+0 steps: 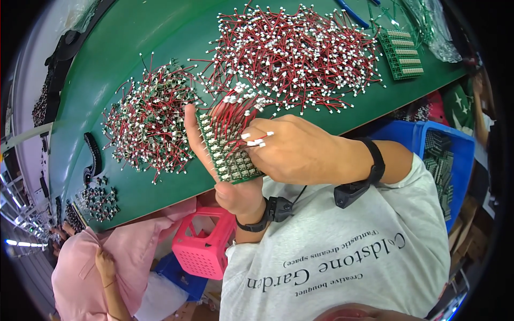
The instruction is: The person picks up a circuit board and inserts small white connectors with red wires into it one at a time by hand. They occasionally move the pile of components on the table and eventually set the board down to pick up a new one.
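My left hand (235, 197) is wrapped round a green circuit board panel (235, 168) with rows of small pale components, tilted up above the table. Its thumb lies along the near edge and a finger stretches up the left edge. Red wires with white connectors (235, 109) stand up from the panel's far part. Over the panel's right side, my right hand (300, 150) is closed, its fingertips pinching red wires; a few white connectors (258, 142) stick out beside its knuckles. The fingertips themselves are partly hidden behind the hand.
On the green table (144, 32) lie a large heap of red wires with white connectors (300, 53) and a heap of wired small boards (152, 117). A stack of board panels (401, 53) sits at the far right. A blue bin (455, 160), a pink stool (203, 246) and a person in pink (107, 273) are nearby.
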Demonstrator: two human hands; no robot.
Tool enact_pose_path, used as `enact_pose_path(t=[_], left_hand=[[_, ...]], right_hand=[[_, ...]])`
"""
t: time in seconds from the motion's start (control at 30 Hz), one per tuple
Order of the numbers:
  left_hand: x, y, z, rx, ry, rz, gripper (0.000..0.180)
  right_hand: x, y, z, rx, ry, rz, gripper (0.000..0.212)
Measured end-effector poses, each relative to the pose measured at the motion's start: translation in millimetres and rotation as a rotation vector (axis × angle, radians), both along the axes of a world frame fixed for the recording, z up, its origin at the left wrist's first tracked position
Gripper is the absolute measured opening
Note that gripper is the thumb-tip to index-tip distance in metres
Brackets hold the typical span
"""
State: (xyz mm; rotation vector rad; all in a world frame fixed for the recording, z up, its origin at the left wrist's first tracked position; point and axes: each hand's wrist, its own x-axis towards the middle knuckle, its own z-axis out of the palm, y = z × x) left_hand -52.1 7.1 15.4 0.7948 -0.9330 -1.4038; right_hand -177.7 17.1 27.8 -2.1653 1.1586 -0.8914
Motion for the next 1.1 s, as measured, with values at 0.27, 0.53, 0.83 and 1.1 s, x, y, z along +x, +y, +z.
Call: enact_pose_path(t=[0.27, 0.53, 0.83, 1.1], left_hand=[[4.4, -1.1, -1.6, -0.016, 0.143, -0.053, 0.114], [3.0, -4.2, 0.3, 0.003, 0.160, -0.052, 0.112], [34.3, -17.5, -6.5, -0.086, 0.326, 0.001, 0.097], [31.0, -17.6, -8.9, 0.027, 0.433, -0.008, 0.090]], right_hand=[[0.0, 5.3, -4.6, -0.109, 0.021, -0.164, 0.015], [4.7, -1.8, -12.8, -0.097, -0.018, -0.185, 0.011], [-60.4, -40.4, -11.5, -0.412, 0.115, -0.576, 0.016], [-67.4, -46.5, -8.3, -0.452, -0.007, -0.419, 0.014]])
